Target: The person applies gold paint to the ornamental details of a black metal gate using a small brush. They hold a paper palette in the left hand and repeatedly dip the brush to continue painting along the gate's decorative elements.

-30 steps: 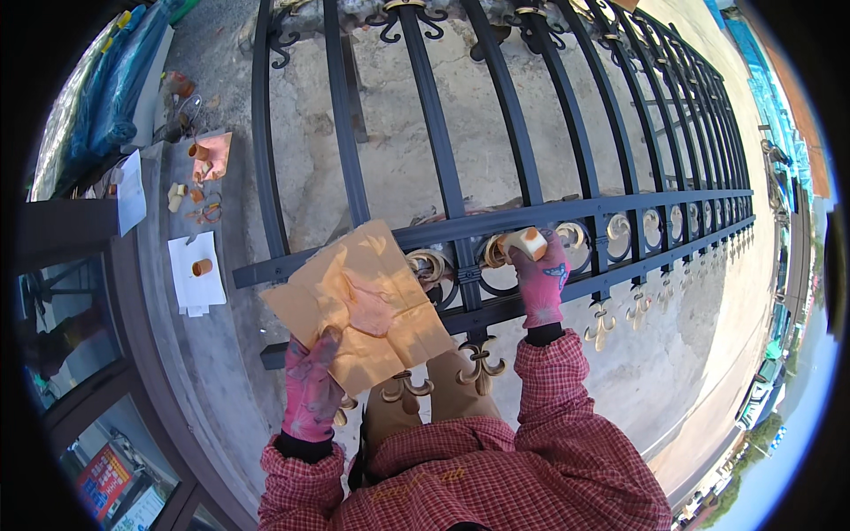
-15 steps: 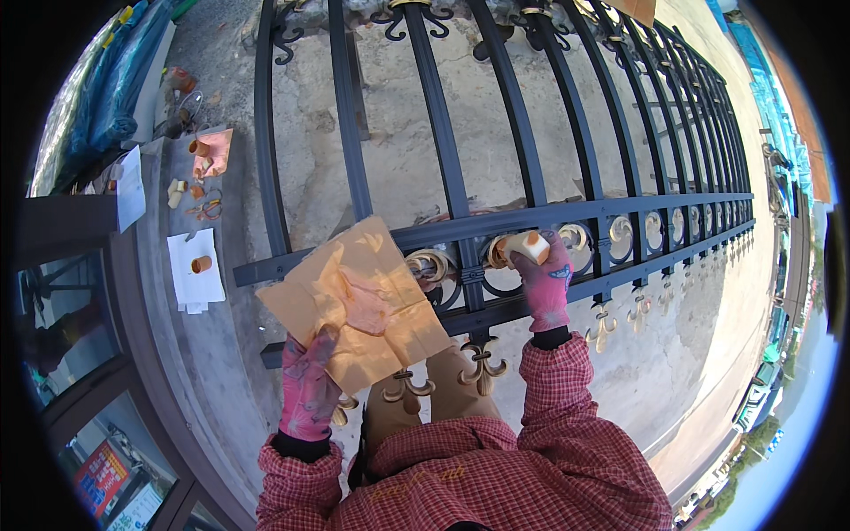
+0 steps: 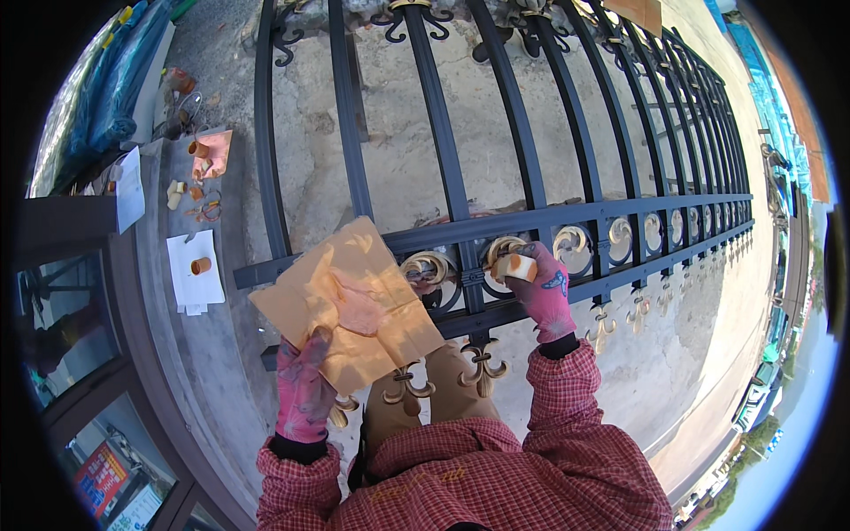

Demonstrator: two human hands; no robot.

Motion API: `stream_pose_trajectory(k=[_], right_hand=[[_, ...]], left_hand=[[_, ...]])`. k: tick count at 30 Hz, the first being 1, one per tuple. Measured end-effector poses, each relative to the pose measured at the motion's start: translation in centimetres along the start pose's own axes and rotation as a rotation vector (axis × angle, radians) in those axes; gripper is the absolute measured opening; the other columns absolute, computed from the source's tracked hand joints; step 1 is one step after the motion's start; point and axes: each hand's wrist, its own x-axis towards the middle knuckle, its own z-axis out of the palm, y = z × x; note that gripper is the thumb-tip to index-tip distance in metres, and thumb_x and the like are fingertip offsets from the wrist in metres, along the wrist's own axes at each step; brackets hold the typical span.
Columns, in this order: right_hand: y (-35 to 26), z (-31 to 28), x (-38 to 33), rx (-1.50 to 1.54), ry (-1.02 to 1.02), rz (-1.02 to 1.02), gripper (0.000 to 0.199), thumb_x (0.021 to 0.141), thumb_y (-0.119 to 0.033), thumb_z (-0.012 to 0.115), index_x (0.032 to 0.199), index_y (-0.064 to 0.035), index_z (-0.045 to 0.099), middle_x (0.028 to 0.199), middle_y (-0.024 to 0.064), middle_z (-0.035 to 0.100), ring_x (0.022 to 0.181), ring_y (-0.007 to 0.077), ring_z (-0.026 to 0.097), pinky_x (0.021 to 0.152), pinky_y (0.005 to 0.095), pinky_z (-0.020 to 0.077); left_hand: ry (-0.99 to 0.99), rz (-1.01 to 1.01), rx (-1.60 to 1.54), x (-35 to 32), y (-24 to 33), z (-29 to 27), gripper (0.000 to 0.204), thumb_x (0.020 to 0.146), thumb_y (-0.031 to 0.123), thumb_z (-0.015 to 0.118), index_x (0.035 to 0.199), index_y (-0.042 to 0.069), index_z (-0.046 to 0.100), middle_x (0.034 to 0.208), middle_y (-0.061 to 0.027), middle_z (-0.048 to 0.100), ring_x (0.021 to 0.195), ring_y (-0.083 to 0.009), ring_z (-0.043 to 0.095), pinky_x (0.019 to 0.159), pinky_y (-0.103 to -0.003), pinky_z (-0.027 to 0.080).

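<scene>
My left hand (image 3: 302, 389), in a stained pink glove, pinches the lower left edge of a creased brown paper sheet (image 3: 403, 323) with gold smears and a pinkish patch at its middle. In my right hand (image 3: 546, 296), also pink-gloved, is a small pale block, apparently a sponge (image 3: 522, 266), with an orange-brown stain. It sits against the lower part of a gold scroll (image 3: 503, 242) in the band between the two rails of a black metal fence (image 3: 522, 217); whether they touch I cannot tell. Another gold scroll (image 3: 427, 264) lies between the paper and my right hand.
Gold fleur-de-lis tips (image 3: 482, 368) point toward my legs. On the ledge at left are a white sheet (image 3: 190, 288) with a brown cup (image 3: 202, 265), a pink sheet (image 3: 218, 146) and small pale pieces. Dark-framed glass (image 3: 75, 319) stands at far left. A person's shoes (image 3: 492, 44) show beyond the bars.
My right hand has turned and dropped slightly, bringing the sponge lower and a little left, uncovering more of the gold scroll. The paper in my left hand has shifted slightly left.
</scene>
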Motion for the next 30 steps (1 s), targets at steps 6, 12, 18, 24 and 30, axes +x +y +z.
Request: stream_pose_trajectory(k=[6, 12, 18, 24, 30], right_hand=[[0.4, -0.1, -0.5, -0.136, 0.069, 0.008, 0.033, 0.066, -0.002, 0.075, 0.094, -0.0051, 0.058, 0.087, 0.0104, 0.066, 0.076, 0.0176, 0.065, 0.067, 0.0291, 0.0522], [1.8, -0.4, 0.4, -0.247, 0.191, 0.067, 0.031, 0.068, -0.008, 0.074, 0.094, -0.0051, 0.058, 0.080, 0.0122, 0.066, 0.073, 0.0226, 0.065, 0.065, 0.0315, 0.0513], [-3.7, -2.0, -1.8, 0.197, 0.191, 0.050, 0.030, 0.073, -0.004, 0.070, 0.099, -0.0040, 0.057, 0.087, 0.0084, 0.066, 0.075, 0.0134, 0.064, 0.065, 0.0253, 0.0510], [-12.7, 1.5, -6.2, 0.244, 0.014, -0.358, 0.036, 0.073, 0.000, 0.074, 0.104, -0.0027, 0.056, 0.098, 0.0094, 0.065, 0.086, 0.0161, 0.065, 0.073, 0.0283, 0.0537], [-18.7, 7.8, -8.5, -0.270, -0.124, -0.536, 0.046, 0.055, -0.009, 0.076, 0.097, -0.0111, 0.059, 0.096, 0.0040, 0.064, 0.093, 0.0301, 0.059, 0.079, 0.0395, 0.0470]], left_hand=[[0.023, 0.051, 0.016, -0.2, 0.1, 0.4, 0.044, 0.090, 0.009, 0.056, 0.132, 0.006, 0.042, 0.123, -0.0093, 0.052, 0.109, -0.0210, 0.056, 0.089, -0.038, 0.051], [0.039, 0.110, 0.032, -0.6, 0.3, -0.9, 0.044, 0.090, 0.010, 0.057, 0.131, 0.005, 0.041, 0.124, -0.0101, 0.051, 0.110, -0.0230, 0.056, 0.090, -0.038, 0.051], [0.033, 0.111, -0.028, -1.2, 0.3, -2.1, 0.042, 0.090, 0.011, 0.058, 0.129, 0.005, 0.043, 0.120, -0.0090, 0.053, 0.107, -0.0214, 0.058, 0.088, -0.036, 0.052], [-0.023, 0.047, -0.059, -1.1, 0.6, -4.2, 0.037, 0.090, 0.008, 0.057, 0.125, 0.006, 0.045, 0.114, -0.0069, 0.055, 0.103, -0.0176, 0.059, 0.088, -0.034, 0.052], [-0.213, 0.093, -0.051, -1.0, 1.5, -7.8, 0.040, 0.093, 0.004, 0.050, 0.132, 0.006, 0.042, 0.118, -0.0059, 0.055, 0.104, -0.0148, 0.057, 0.089, -0.030, 0.050]])
